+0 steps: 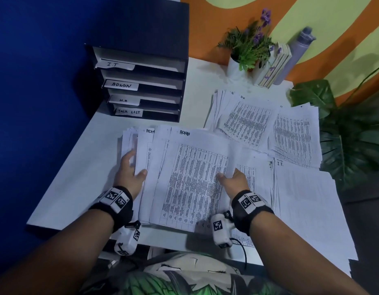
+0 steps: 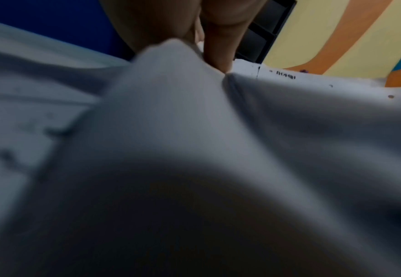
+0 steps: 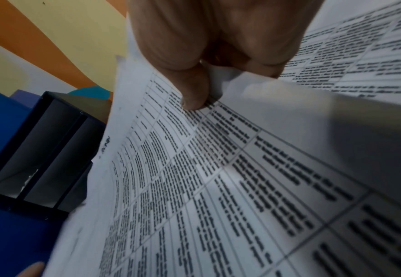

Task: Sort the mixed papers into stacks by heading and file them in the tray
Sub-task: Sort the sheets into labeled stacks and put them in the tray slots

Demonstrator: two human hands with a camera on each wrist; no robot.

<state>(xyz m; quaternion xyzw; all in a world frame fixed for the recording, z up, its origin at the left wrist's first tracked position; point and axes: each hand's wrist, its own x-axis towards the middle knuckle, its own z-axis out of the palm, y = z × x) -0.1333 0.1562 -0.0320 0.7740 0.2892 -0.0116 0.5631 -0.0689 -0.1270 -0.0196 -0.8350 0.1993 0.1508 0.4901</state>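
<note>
White desk point(image 1: 82, 167) — papers point(image 1: 190, 177) between hands

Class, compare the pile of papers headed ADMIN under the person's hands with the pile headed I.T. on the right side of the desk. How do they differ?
The ADMIN pile is being handled: the left hand holds its left edge and the right hand pinches its top sheet, while nothing touches the I.T. pile. The ADMIN top sheet shows a dark, dense table; the I.T. top sheet looks pale and faint. ADMIN sheets are fanned apart; I.T. lies squarer. Both are white papers with handwritten headings.
</note>
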